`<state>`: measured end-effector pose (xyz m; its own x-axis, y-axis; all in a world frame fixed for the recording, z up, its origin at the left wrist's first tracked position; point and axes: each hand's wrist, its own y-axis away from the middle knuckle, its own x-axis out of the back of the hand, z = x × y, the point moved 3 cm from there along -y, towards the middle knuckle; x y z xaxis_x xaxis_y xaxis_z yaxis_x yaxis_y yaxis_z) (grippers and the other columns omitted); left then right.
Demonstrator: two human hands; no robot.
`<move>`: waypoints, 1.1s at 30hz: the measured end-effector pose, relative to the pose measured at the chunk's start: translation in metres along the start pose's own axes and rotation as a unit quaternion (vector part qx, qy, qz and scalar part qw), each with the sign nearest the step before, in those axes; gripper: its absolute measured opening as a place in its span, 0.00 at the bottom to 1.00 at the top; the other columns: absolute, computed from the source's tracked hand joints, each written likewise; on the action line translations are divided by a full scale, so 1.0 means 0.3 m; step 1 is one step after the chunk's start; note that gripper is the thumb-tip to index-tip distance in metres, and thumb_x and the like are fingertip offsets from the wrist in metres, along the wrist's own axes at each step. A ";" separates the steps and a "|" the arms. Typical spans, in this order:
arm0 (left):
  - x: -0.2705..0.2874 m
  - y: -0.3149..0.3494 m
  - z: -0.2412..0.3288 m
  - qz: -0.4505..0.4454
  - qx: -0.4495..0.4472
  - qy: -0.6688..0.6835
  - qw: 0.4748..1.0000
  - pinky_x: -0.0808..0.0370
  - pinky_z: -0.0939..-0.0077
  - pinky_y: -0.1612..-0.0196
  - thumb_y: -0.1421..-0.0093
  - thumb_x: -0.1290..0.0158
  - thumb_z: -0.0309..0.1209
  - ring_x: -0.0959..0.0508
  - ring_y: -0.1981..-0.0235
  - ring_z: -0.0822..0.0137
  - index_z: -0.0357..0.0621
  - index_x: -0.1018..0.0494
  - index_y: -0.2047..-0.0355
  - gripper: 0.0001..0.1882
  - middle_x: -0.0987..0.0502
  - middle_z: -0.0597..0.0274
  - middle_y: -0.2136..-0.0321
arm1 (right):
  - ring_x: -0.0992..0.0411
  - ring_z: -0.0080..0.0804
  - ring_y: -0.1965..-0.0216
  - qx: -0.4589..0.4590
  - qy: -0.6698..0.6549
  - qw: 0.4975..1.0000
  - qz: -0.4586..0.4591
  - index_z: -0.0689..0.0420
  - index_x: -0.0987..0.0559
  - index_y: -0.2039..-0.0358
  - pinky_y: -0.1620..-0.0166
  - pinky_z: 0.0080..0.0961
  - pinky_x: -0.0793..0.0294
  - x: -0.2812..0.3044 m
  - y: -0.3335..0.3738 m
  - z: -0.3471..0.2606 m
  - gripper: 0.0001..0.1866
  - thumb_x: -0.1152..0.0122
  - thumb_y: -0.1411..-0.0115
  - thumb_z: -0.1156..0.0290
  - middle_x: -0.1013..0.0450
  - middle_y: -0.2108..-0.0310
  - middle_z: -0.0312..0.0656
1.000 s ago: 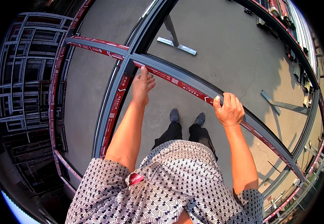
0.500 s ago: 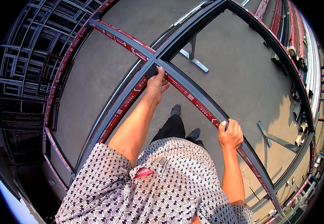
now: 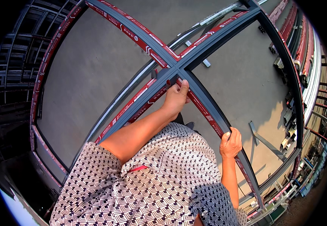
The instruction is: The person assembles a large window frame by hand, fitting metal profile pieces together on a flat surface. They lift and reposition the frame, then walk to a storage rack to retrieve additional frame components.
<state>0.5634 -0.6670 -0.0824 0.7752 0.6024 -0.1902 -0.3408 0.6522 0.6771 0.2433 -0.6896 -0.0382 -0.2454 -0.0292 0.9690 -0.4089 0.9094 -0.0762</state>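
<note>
At the far left, dark stacked frames lie beyond the left edge of the large grey frame, whose bars carry red film and cross a little above mid-view. The frame's left opening spans a broad stretch of concrete floor, and a silver rail runs slantwise under it, passing below the upper-left bar. The person's patterned shirt fills much of the near opening, leaving little room there. The left hand sits at the inner corner just below the crossing, its forearm reaching over the lower-left bar; the thumb lies on the edge of the lower-right bar and the other fingers bend in by the corner, though whether they pinch anything I cannot tell. Well apart, farther down that same bar, the right hand grasps it, fingers hooked over the outer edge. The right opening leaves a wide gap from there to the frame's right edge; beneath, an angled metal piece reaches toward the right corner. Outside that edge run long red profiles and silver lengths.
</note>
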 end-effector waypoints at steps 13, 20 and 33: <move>-0.004 0.021 0.030 0.005 0.062 -0.004 0.998 0.20 0.73 0.56 0.27 0.48 0.60 0.21 0.65 0.73 0.37 0.26 0.55 0.32 0.20 0.62 0.63 | 0.22 0.50 0.54 0.031 0.000 0.998 -0.057 0.62 0.19 0.49 0.53 0.44 0.20 -0.089 -0.252 -0.320 0.28 0.45 0.32 0.48 0.21 0.55 0.49; -0.012 0.007 -0.012 -0.014 0.031 -0.018 0.999 0.21 0.74 0.58 0.25 0.51 0.57 0.22 0.65 0.75 0.36 0.26 0.54 0.30 0.20 0.62 0.63 | 0.22 0.50 0.56 0.025 0.013 0.998 -0.063 0.63 0.19 0.50 0.55 0.44 0.20 -0.096 -0.253 -0.315 0.29 0.47 0.31 0.46 0.21 0.56 0.48; 0.007 0.006 0.011 -0.046 0.041 -0.056 0.996 0.20 0.73 0.54 0.24 0.54 0.58 0.22 0.61 0.74 0.35 0.26 0.54 0.32 0.21 0.63 0.61 | 0.22 0.50 0.57 0.021 0.012 0.997 -0.076 0.64 0.18 0.50 0.56 0.42 0.20 -0.093 -0.261 -0.323 0.31 0.48 0.32 0.46 0.21 0.57 0.49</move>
<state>0.5662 -0.6661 -0.0793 0.8573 0.4834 -0.1769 -0.2237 0.6594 0.7177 0.3673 -0.7200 -0.0363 -0.1571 -0.1544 0.9754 -0.4755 0.8775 0.0623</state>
